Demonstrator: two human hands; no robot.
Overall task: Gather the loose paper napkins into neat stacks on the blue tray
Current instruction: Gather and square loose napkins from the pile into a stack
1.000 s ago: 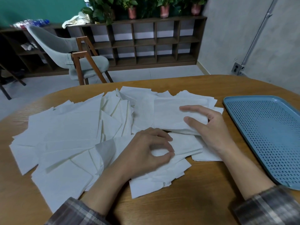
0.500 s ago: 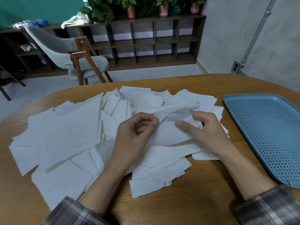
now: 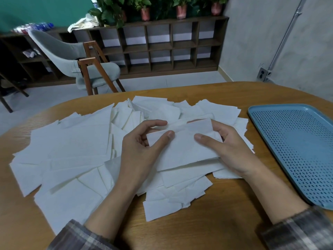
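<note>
Sleeves (image 3: 297, 230) in plaid are running off the bottom edge. Beyond them, the left hand (image 3: 142, 150) and right hand (image 3: 232, 150) are pinching a folded napkin (image 3: 185, 150) by its short ends, thumbs on top, the other fingers (image 3: 156, 123) mostly hiding behind it. Its long axis is lying left to right, just above the loose napkins (image 3: 72, 150) covering the counter (image 3: 207, 231), while the blue tray (image 3: 255, 123) is sitting off to the right, cut off by the frame.

White paper napkins (image 3: 72, 145) cover a honey-brown, wood-grained tabletop (image 3: 225, 222); at its right edge, a light-blue tray (image 3: 252, 112) patterned with rows of small dark dashes. Grey-and-cream plaid sleeves (image 3: 297, 231) show at the near edge, a teal wall (image 3: 45, 9) behind.
</note>
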